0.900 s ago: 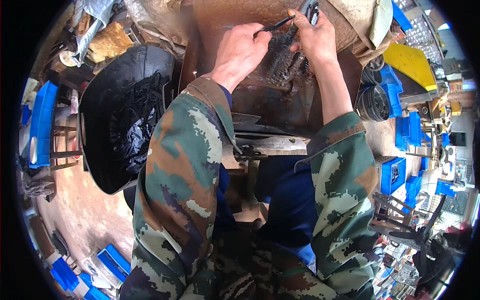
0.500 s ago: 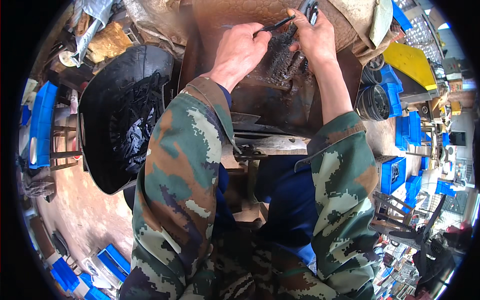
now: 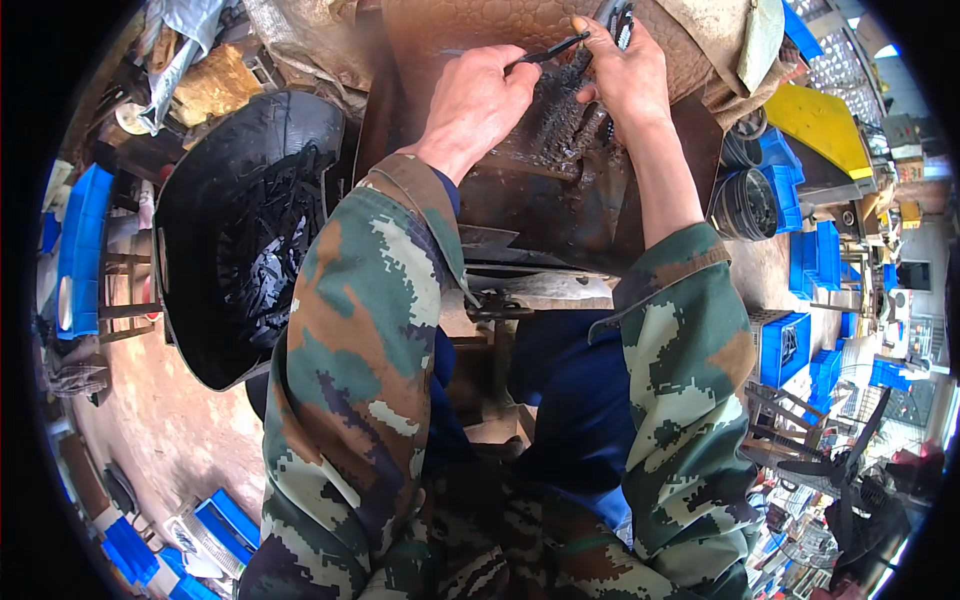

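Note:
My left hand (image 3: 478, 95) is closed around one end of a thin dark strip (image 3: 548, 52), which slants up to the right. The strip's far end meets the thumb and fingers of my right hand (image 3: 628, 75), which are curled in a pinch. Just past the right fingertips stands a narrow grey and black part (image 3: 617, 22); whether the hand touches it, I cannot tell. Under both hands, wet dark sludge (image 3: 565, 118) is heaped on a brown, stained work surface (image 3: 540, 190).
A big black tub (image 3: 200, 220) holding several dark strips stands left of the work surface. Sacking (image 3: 680, 70) lies along the far side. Round black containers (image 3: 745, 205), blue bins (image 3: 785, 345) and a yellow panel (image 3: 820, 130) are on the right.
Both hands keep nearly the same pose on the strip. Only a very slight shift of the arms shows.

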`<move>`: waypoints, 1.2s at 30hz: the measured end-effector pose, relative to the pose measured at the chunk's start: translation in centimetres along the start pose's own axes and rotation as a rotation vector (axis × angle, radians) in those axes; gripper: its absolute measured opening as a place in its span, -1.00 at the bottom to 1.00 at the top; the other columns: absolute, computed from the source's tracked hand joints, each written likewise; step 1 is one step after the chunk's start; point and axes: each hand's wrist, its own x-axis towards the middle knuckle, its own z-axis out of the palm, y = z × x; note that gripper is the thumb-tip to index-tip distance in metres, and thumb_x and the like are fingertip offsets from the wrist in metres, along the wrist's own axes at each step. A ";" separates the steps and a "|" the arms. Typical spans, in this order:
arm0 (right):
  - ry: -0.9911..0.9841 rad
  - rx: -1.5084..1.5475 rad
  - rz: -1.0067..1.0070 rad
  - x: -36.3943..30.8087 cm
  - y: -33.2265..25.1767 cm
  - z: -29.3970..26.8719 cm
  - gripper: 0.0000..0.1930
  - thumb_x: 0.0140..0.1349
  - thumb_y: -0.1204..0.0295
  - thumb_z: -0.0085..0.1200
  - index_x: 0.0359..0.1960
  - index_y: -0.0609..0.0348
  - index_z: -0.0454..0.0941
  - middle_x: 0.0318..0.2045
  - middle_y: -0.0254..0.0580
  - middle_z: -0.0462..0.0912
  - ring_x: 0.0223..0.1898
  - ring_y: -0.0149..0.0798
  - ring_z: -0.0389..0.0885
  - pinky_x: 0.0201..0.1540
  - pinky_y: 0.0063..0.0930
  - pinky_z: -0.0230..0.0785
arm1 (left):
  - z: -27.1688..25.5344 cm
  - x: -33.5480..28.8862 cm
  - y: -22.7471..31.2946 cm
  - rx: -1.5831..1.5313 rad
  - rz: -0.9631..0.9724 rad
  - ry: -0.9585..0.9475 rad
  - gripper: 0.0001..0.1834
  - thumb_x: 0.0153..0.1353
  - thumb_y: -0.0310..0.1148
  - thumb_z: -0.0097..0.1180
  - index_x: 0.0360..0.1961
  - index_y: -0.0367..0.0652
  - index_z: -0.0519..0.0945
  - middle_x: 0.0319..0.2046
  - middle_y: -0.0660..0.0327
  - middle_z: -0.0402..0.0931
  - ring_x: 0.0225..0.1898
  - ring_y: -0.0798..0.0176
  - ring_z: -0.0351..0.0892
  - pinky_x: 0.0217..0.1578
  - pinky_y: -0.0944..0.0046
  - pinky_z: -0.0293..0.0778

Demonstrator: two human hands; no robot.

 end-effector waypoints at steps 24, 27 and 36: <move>0.025 0.015 -0.020 -0.4 -0.2 0.0 -0.77 0.33 0.30 0.13 -0.33 0.19 0.44 -0.58 -0.31 0.46 -0.71 -0.40 0.43 -0.70 -0.50 0.35 | 0.4 0.1 -0.4 -0.009 -0.027 0.005 -0.68 0.24 -0.21 0.08 -0.12 -0.18 0.66 -0.38 -0.11 0.63 -0.31 -0.13 0.62 -0.22 0.06 0.48; 0.006 0.049 -0.025 -0.3 -0.3 0.1 -0.77 0.33 0.29 0.13 -0.33 0.19 0.45 -0.57 -0.31 0.46 -0.70 -0.41 0.44 -0.70 -0.50 0.35 | 0.0 0.0 -0.1 0.038 -0.008 -0.026 -0.67 0.31 -0.33 -0.04 -0.08 -0.32 0.64 -0.50 0.26 0.57 -0.42 0.43 0.53 -0.31 0.35 0.50; 0.018 0.004 0.006 -0.3 -0.5 0.0 -0.77 0.33 0.29 0.13 -0.33 0.20 0.44 -0.57 -0.31 0.47 -0.71 -0.40 0.43 -0.71 -0.50 0.34 | 0.0 -0.1 0.2 0.022 -0.026 -0.055 -0.66 0.32 -0.35 -0.04 -0.03 -0.34 0.62 -0.47 0.26 0.58 -0.40 0.44 0.52 -0.30 0.37 0.49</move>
